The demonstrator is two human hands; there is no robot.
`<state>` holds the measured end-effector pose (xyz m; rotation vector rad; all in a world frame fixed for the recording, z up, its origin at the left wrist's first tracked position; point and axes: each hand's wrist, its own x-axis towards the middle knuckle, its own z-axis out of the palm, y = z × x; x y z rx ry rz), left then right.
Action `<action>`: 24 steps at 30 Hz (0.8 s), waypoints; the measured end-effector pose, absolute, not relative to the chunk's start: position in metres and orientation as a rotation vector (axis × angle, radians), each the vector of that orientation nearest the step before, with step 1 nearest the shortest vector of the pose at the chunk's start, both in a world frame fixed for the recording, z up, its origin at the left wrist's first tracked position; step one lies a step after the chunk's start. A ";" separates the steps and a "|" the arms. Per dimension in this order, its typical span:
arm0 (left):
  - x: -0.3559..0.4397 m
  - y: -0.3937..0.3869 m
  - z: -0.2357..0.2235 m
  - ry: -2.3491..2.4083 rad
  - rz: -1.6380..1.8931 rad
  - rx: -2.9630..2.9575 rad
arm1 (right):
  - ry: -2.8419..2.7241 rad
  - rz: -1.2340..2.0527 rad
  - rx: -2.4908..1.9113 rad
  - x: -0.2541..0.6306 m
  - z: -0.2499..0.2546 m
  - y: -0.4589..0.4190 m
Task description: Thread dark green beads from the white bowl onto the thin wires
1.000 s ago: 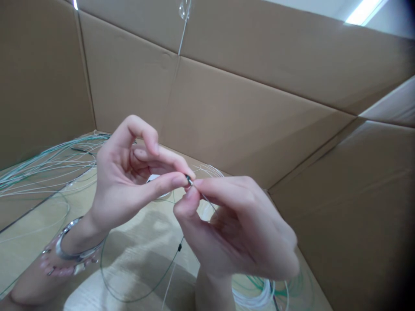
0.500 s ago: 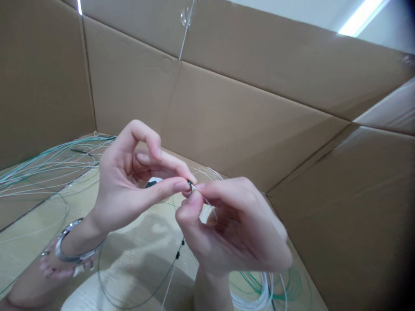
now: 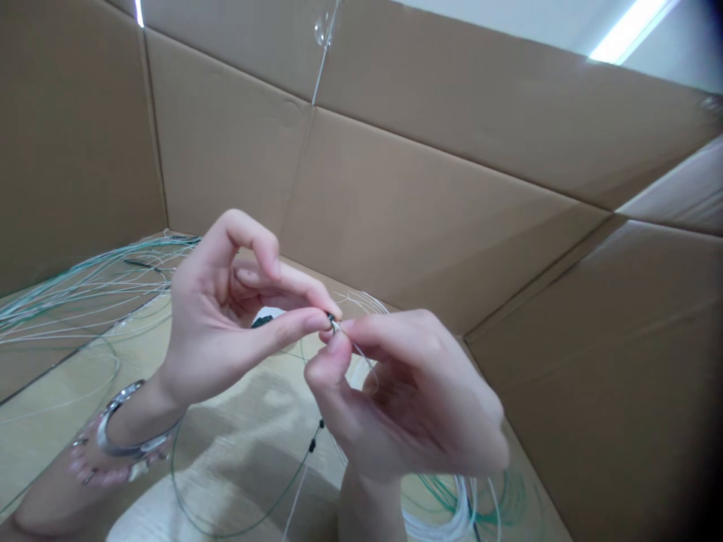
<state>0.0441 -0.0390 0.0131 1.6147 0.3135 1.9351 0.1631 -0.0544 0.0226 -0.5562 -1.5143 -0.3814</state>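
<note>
My left hand pinches a small black connector piece between thumb and a fingertip, its index finger curled above. Against it, my right hand is closed in a pinch on a thin white wire, which loops back toward the palm. The wire's end is at the black piece; whether it sits inside cannot be made out. Below the hands hangs a thin green wire in a wide loop, with two small black pieces along it.
A bundle of white and green wires lies at the left. More coiled wires are at the lower right, under my right wrist. Behind my left thumb, dark small parts show beside something white. Cardboard walls enclose the work surface.
Both hands keep the same pinch and have barely moved. The two black pieces on the hanging green wire have shifted slightly to the right.
</note>
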 end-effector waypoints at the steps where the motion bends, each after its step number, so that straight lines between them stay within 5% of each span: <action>1: 0.044 -0.039 0.013 0.317 1.935 1.615 | -1.510 -0.377 -0.560 0.163 0.023 -0.054; 24: 0.045 -0.037 0.009 0.426 2.156 1.786 | -1.524 -0.434 -0.640 0.165 0.020 -0.050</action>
